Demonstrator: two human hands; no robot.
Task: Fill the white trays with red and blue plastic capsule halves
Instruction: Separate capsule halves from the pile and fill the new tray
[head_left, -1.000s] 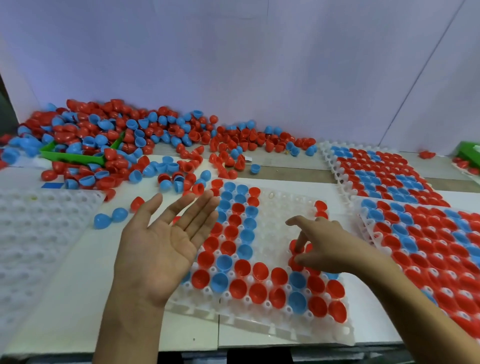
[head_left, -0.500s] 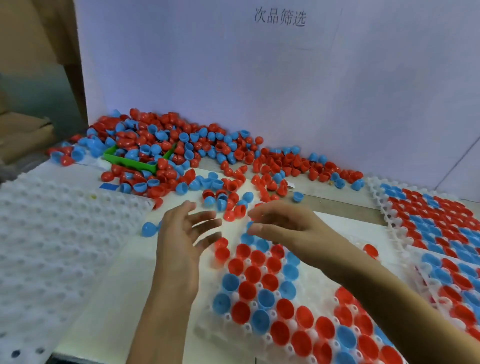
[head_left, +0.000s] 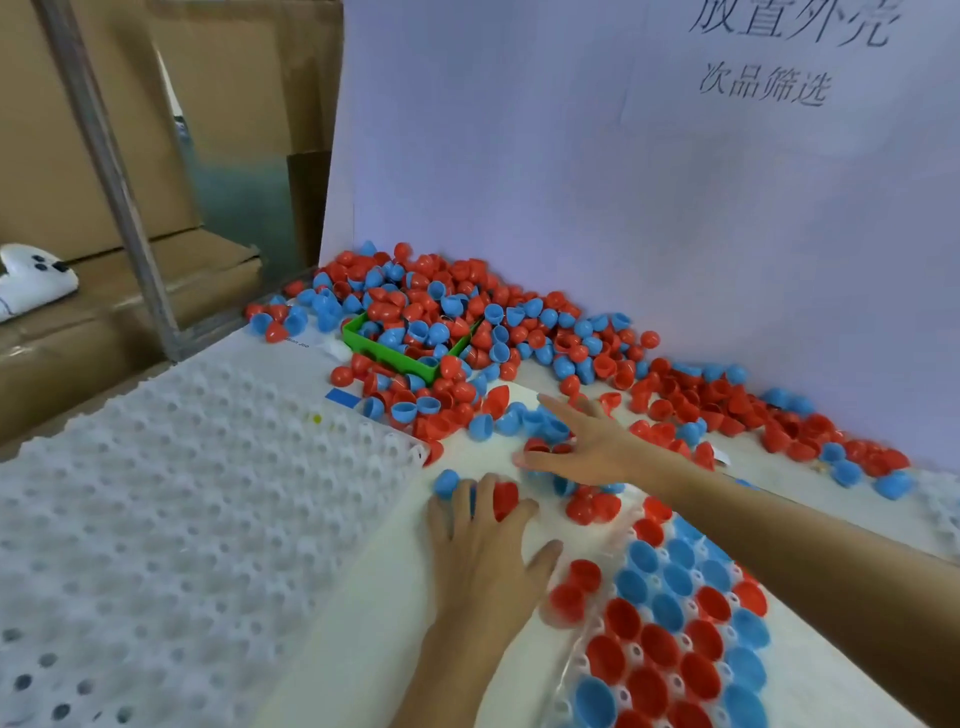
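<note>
My left hand (head_left: 483, 551) lies flat on the white table with fingers spread. Its fingertips touch a loose blue half (head_left: 445, 482) and a red half (head_left: 505, 498). Just beyond it, my right hand (head_left: 592, 447) reaches out with straight, spread fingers over loose halves at the near edge of the big pile of red and blue capsule halves (head_left: 467, 306). Neither hand grips anything. The partly filled white tray (head_left: 575, 656) sits at the lower right, with red and blue halves in its cups.
A stack of empty white trays (head_left: 156, 519) fills the left side. A green bin (head_left: 374, 347) sits buried in the pile. A white backboard with writing stands behind the pile. Cardboard boxes and a metal post lie beyond the table's left edge.
The view has swung left and up. Both hands have moved away from the filled tray toward the loose halves, the right one reaching farthest. The left palm has turned down onto the table.
</note>
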